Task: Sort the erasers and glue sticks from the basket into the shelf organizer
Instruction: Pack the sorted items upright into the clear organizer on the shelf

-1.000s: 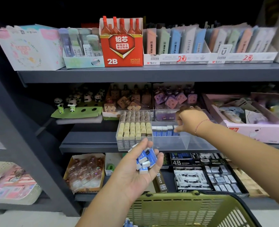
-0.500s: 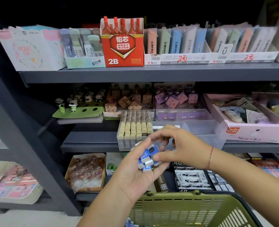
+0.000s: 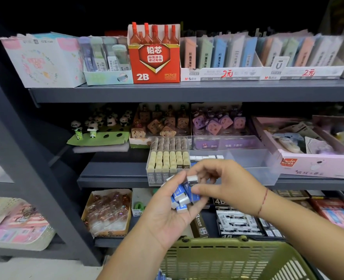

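Several small blue-white erasers [image 3: 179,197] sit in the L hand [image 3: 167,213], palm up, fingers curled round them, just in front of the mid shelf [image 3: 110,178]. R hand [image 3: 227,186] bends over the pile; thumb & pointer pinch one eraser [image 3: 192,179] at the top. Clear organizer [image 3: 254,164] behind holds an eraser row [image 3: 207,158]. Green basket [image 3: 227,257] is below both hands.
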`<action>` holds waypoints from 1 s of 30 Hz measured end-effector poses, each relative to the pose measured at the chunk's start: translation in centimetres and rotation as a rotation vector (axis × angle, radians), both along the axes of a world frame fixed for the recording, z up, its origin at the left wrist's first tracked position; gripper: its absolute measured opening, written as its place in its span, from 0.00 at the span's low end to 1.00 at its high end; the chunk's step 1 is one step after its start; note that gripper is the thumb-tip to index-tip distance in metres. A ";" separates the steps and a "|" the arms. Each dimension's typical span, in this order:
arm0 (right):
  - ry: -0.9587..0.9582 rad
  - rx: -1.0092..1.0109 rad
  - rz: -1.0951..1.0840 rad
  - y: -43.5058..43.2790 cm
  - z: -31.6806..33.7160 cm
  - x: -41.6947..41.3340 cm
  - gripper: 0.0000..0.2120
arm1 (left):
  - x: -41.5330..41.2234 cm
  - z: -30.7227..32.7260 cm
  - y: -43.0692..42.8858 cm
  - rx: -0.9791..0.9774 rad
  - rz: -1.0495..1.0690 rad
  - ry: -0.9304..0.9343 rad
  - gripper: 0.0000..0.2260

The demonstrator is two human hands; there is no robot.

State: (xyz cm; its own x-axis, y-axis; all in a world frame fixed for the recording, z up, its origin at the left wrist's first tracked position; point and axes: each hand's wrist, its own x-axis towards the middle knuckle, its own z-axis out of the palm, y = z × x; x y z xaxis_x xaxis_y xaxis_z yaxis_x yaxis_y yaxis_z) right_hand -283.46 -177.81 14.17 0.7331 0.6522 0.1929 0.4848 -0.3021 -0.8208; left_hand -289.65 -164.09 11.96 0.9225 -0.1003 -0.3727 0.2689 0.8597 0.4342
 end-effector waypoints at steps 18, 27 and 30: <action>-0.296 -0.495 -0.325 2.6 -2.9 11.0 0.06 | 0.2 0.6 0.3 0.036 0.131 0.165 0.23; -0.223 -0.490 -0.268 2.7 -2.8 11.3 0.07 | 0.3 0.3 0.3 0.025 0.127 0.167 0.23; -0.183 -0.480 -0.229 2.1 -2.6 10.9 0.03 | 0.3 0.2 0.2 0.025 0.127 0.165 0.21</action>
